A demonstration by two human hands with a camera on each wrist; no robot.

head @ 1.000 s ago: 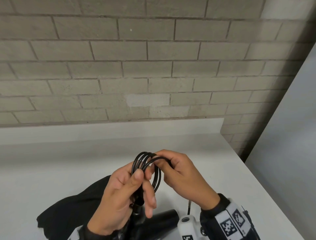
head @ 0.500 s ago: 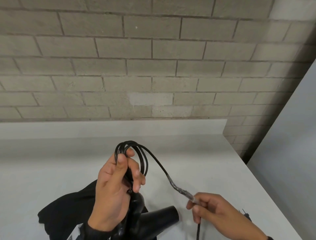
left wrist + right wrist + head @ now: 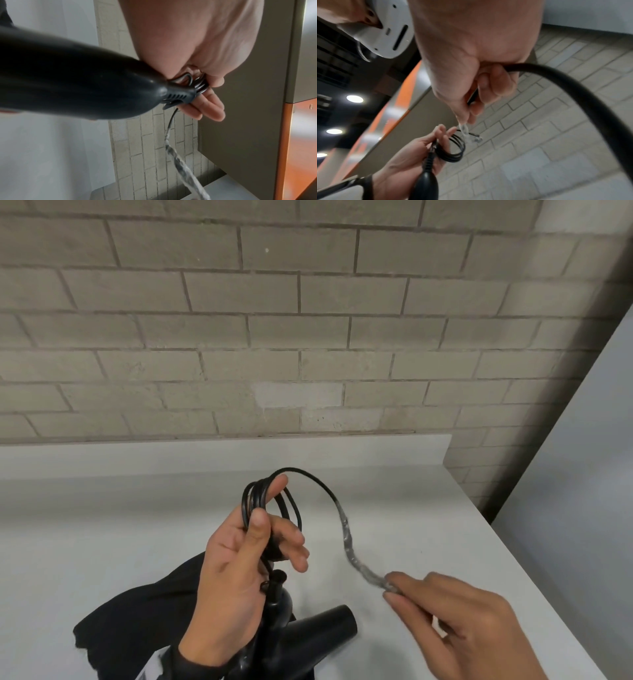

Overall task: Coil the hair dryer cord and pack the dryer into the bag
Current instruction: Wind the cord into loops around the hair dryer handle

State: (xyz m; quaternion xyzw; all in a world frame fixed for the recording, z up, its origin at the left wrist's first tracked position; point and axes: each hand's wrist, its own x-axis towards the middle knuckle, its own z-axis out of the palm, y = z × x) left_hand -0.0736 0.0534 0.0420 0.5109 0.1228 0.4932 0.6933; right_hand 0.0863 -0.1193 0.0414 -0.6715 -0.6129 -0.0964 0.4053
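Note:
My left hand grips several black loops of the dryer cord between thumb and fingers, above the table. The black hair dryer hangs below that hand, handle up, its nozzle pointing right over the black bag. From the coil a free length of cord arcs right and down, blurred by motion, to my right hand, which pinches it. In the left wrist view the dryer handle fills the left side, and the loops sit in my fingers. In the right wrist view the cord leaves my right hand.
The white table runs to a brick wall at the back. Its right edge drops off beside a pale panel. The bag lies crumpled at the near left.
My right hand left the coil, slid down the cord to the lower right, and now sweeps it back up. The left hand kept the loops and rose slightly.

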